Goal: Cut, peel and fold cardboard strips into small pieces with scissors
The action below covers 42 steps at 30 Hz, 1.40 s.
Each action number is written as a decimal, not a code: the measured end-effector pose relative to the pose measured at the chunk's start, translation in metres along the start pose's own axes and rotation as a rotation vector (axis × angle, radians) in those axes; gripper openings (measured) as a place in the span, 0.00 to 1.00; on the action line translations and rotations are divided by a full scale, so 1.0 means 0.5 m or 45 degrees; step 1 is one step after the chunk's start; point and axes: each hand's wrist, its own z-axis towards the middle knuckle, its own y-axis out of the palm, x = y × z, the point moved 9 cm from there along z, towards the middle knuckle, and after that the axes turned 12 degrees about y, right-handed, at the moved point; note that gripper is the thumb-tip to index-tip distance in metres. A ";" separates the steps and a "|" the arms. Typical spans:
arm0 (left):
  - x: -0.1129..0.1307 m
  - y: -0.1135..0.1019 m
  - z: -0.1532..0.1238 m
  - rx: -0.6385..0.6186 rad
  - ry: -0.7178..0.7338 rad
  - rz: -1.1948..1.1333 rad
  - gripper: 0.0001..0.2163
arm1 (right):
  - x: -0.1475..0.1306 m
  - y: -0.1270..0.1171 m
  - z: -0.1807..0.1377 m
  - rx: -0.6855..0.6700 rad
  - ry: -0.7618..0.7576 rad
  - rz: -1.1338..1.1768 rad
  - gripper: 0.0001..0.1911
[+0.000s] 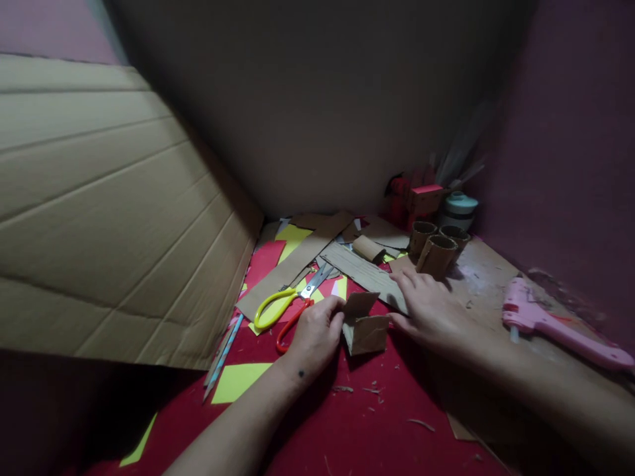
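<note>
A small folded piece of brown cardboard (368, 336) stands on the red surface in front of me. My left hand (317, 330) pinches its left edge between thumb and fingers. On the other side, my right hand (426, 307) has its fingers apart, the thumb close to the piece's right edge; whether it touches cannot be made out. Those fingers reach over the end of a flat cardboard strip (360, 268). Just beyond my left hand lie scissors (308, 291) with one yellow and one red handle, the blades parted slightly.
A large cardboard panel (99, 218) slants up at the left. Cardboard tubes (436, 256) stand at the back right, near a lidded teal container (459, 208). A pink glue gun (546, 320) lies at the right. A striped pencil (223, 357) and yellow paper (241, 382) lie left.
</note>
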 end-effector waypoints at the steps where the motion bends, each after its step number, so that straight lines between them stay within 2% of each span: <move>1: 0.002 0.003 0.000 -0.016 0.008 0.011 0.08 | 0.000 0.010 0.005 -0.045 0.011 -0.084 0.28; 4: 0.003 0.007 0.000 -0.048 0.023 0.055 0.08 | 0.000 0.028 0.016 -0.115 0.022 -0.191 0.24; 8: 0.001 0.010 -0.001 -0.071 0.027 0.094 0.09 | 0.000 0.024 0.018 -0.050 0.015 -0.155 0.23; 14: 0.008 0.010 -0.001 -0.086 0.017 0.076 0.10 | 0.007 -0.002 0.004 0.080 -0.003 0.121 0.24; 17: 0.007 0.007 0.002 -0.079 0.007 0.055 0.08 | 0.013 -0.012 -0.002 0.100 0.009 0.281 0.23; 21: 0.001 0.001 0.004 -0.054 0.003 0.050 0.08 | 0.025 -0.016 -0.004 0.074 0.031 0.356 0.25; 28: -0.007 0.004 0.006 -0.051 0.007 0.043 0.12 | 0.079 -0.046 0.003 -0.007 0.259 0.542 0.22; 31: -0.016 0.003 0.007 -0.029 -0.025 -0.012 0.13 | 0.097 -0.072 0.000 -0.004 0.398 0.736 0.23; 33: -0.023 -0.002 0.008 -0.002 -0.044 -0.032 0.15 | 0.094 -0.065 -0.004 -0.167 0.459 1.138 0.22; 35: -0.028 -0.011 0.009 0.041 -0.059 -0.035 0.16 | 0.073 -0.046 -0.011 -0.442 0.487 1.643 0.18; 37: -0.032 -0.030 0.009 0.149 -0.087 -0.084 0.15 | 0.044 -0.028 -0.023 -0.745 0.514 2.043 0.16; 40: -0.040 -0.057 0.003 0.356 -0.195 -0.341 0.12 | 0.010 -0.005 -0.043 -1.102 0.579 2.354 0.18; 42: -0.046 -0.057 -0.002 0.409 -0.303 -0.586 0.15 | -0.005 0.003 -0.049 -1.230 0.569 2.484 0.18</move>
